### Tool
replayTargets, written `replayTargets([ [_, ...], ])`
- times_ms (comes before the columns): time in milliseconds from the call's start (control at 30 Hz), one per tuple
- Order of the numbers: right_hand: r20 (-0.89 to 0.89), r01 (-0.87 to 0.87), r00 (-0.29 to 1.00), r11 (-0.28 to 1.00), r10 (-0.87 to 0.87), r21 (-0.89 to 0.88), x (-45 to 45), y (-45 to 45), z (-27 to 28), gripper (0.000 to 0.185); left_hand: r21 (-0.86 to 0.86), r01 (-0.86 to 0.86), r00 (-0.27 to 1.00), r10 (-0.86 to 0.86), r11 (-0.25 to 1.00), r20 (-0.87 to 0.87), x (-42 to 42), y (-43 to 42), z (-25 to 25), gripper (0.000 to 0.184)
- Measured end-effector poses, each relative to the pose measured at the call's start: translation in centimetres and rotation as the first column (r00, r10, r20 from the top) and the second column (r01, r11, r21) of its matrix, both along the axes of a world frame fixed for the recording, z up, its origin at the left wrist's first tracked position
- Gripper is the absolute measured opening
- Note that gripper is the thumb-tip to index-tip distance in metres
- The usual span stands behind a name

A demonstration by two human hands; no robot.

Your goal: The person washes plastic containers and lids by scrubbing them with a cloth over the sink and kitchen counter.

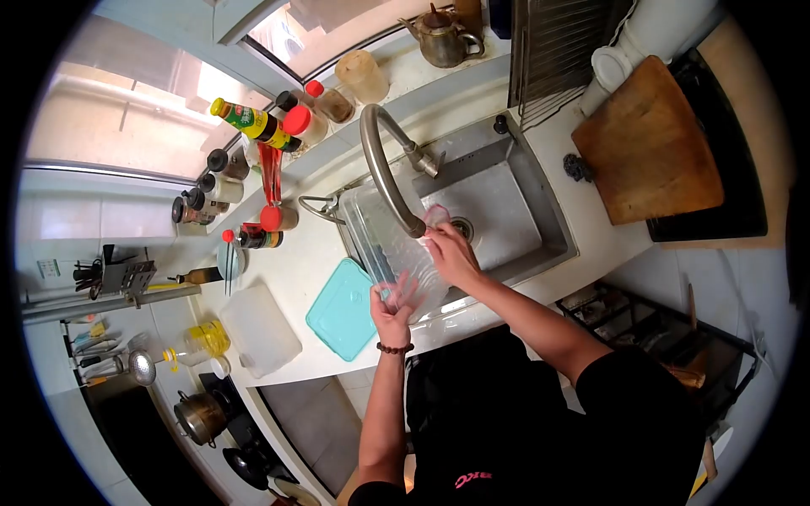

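Observation:
A clear plastic container (371, 221) is held tilted over the left part of the metal sink (544, 198), under the curved faucet (377, 160). My left hand (395, 305) grips its near end, the fingers showing through the plastic. By the container's right side, just below the faucet's spout, my right hand (454, 260) is closed on what looks like a pink-edged cloth (436, 214). Most of that cloth is hidden by the hand and the spout. A turquoise lid (342, 310) lies flat on the counter, left of my left hand.
A frosted plastic box or lid (260, 331) lies farther left on the counter. Bottles and jars, among them a yellow-capped bottle (253, 124), line the windowsill with a metal teapot (443, 40). Right of the sink are a scouring pad (577, 167) and a wooden cutting board (650, 143).

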State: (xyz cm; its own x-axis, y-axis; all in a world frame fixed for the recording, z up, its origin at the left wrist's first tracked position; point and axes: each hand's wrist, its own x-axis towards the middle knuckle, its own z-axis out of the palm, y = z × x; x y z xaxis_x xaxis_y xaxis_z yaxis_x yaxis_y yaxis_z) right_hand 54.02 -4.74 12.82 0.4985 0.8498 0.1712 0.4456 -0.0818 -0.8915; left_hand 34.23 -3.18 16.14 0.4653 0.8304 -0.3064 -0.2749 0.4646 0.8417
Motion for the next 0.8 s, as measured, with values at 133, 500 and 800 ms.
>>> replayTargets([
  [133,-0.059,-0.068,0.995,0.99,0.076,0.125,-0.7,-1.4,3.1,0.034,0.039,0.06,0.996,-0.058,0.997,-0.072,-0.2,-0.5,-0.8,0.064],
  [500,0.037,-0.114,0.993,0.987,0.11,0.117,0.0,-2.2,2.0,0.045,0.043,0.076,0.993,-0.072,0.996,-0.096,-0.6,-0.9,-0.2,0.063],
  [800,-0.013,-0.047,0.999,0.994,0.048,0.104,-1.2,-2.1,4.0,0.049,0.042,0.083,0.996,-0.081,0.996,-0.042,0.4,-1.1,1.2,0.06],
])
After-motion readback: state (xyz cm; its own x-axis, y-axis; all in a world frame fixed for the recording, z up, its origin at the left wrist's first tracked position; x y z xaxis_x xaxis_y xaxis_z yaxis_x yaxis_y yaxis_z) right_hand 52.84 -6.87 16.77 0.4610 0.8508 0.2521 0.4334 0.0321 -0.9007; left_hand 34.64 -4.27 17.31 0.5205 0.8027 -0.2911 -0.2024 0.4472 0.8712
